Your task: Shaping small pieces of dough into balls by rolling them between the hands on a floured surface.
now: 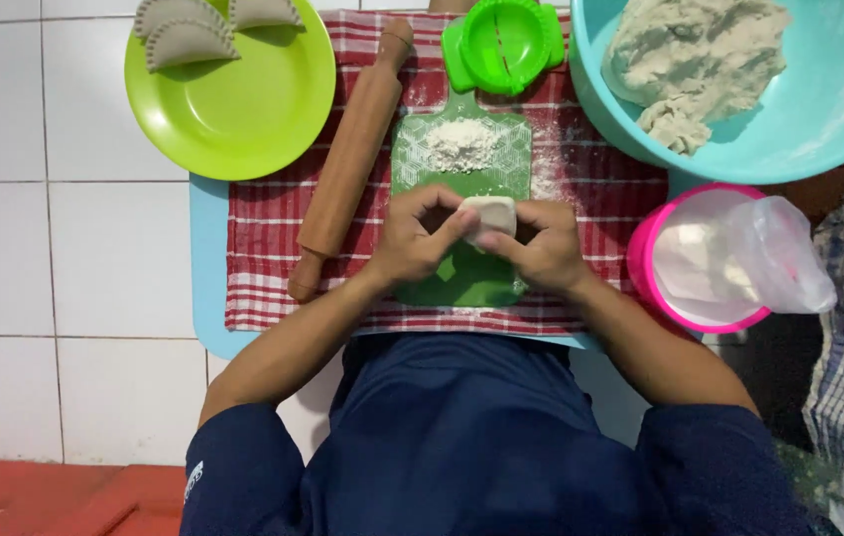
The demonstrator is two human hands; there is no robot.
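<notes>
A small pale dough piece (490,214) is pinched between my left hand (414,238) and my right hand (545,246), fingertips of both on it. They hover just over a green cutting board (461,283) that carries a small heap of white flour (461,142). Under the board lies a red-and-white checked cloth (263,238).
A wooden rolling pin (352,159) lies left of the board. A green dumpling press (503,45) sits beyond it. A lime plate (243,109) holds three shaped dumplings (189,40). A turquoise bowl (839,109) holds dough (690,55). A pink tub (640,268) holds a plastic bag (789,258).
</notes>
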